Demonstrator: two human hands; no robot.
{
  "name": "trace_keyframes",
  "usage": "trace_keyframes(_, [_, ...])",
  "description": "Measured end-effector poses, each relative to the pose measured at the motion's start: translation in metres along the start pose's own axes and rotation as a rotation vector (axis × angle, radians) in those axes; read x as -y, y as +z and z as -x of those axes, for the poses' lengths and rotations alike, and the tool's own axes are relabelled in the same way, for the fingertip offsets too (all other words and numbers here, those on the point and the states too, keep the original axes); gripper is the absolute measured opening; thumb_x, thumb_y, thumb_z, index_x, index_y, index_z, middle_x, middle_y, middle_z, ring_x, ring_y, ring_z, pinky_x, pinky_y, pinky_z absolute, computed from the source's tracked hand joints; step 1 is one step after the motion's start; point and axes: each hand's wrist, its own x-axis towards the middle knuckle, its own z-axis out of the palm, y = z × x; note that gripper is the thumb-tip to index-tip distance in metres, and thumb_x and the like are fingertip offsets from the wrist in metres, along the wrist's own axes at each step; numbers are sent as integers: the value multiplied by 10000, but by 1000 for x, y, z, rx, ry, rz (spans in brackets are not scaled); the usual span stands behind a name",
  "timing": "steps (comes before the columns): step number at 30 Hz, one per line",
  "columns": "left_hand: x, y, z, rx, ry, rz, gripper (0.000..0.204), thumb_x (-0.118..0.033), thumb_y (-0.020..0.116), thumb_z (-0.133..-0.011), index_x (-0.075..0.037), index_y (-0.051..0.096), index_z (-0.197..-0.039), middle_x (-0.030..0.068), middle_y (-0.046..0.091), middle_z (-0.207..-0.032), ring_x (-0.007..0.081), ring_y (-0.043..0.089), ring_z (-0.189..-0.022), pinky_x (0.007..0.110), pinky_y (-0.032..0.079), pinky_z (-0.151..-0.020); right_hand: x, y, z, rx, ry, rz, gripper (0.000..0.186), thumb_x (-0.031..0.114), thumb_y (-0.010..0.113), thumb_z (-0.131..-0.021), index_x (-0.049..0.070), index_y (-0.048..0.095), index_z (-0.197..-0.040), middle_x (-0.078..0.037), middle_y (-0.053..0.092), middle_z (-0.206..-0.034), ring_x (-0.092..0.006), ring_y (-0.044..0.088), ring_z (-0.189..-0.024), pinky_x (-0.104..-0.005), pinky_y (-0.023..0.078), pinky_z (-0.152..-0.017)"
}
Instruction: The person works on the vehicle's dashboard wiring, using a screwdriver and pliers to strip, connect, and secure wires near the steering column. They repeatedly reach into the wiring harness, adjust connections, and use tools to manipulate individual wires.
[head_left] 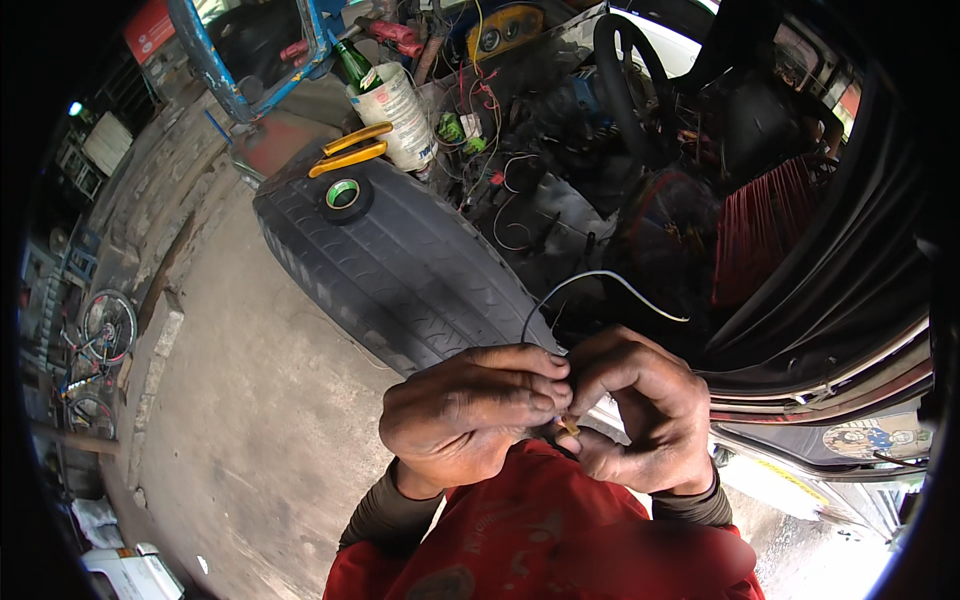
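My left hand (468,410) and my right hand (650,410) meet low in the middle, in front of a red shirt. Between the fingertips of my right hand is a small brass-coloured metal piece (571,424), perhaps a wire terminal. A thin wire (600,273), dark at one end and pale at the other, rises from behind my left fingertips and curves right to a loose end. My left thumb and fingers are pressed together; what they pinch is mostly hidden. Just beyond the hands lies a big black tyre (400,265).
On the tyre rest a roll of black tape (363,204) and yellow-handled pliers (350,158). Behind them, a white tub (400,120) holds a green bottle (353,64). The open vehicle cab to the right has a steering wheel (607,60) and tangled wires. A blue metal frame (217,70) stands far left.
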Motion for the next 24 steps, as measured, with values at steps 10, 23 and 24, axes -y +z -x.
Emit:
trace_keyframes(10, [-13,0,-14,152,-140,-361,308,83,804,-801,82,698,-1089,175,767,-907,212,775,-791,274,607,-666,-19,0,11,-195,278,-583,145,-90,691,-901,-87,596,-1011,-136,630,-968,-149,678,-809,-273,599,-707])
trace_keyframes(23, [-7,3,-17,154,-287,-302,351,112,767,-813,71,681,-1151,150,774,-925,184,771,-831,250,583,-655,-31,1,8,-260,290,-706,144,-73,689,-907,-92,599,-1018,-150,637,-966,-171,700,-804,-295,621,-669])
trace_keyframes(24, [-7,1,-16,170,-330,-327,346,88,773,-824,55,685,-1157,140,777,-929,171,765,-819,238,558,-633,-32,2,6,-282,311,-664,147,-72,688,-908,-90,602,-1025,-145,638,-972,-168,699,-809,-289,621,-676])
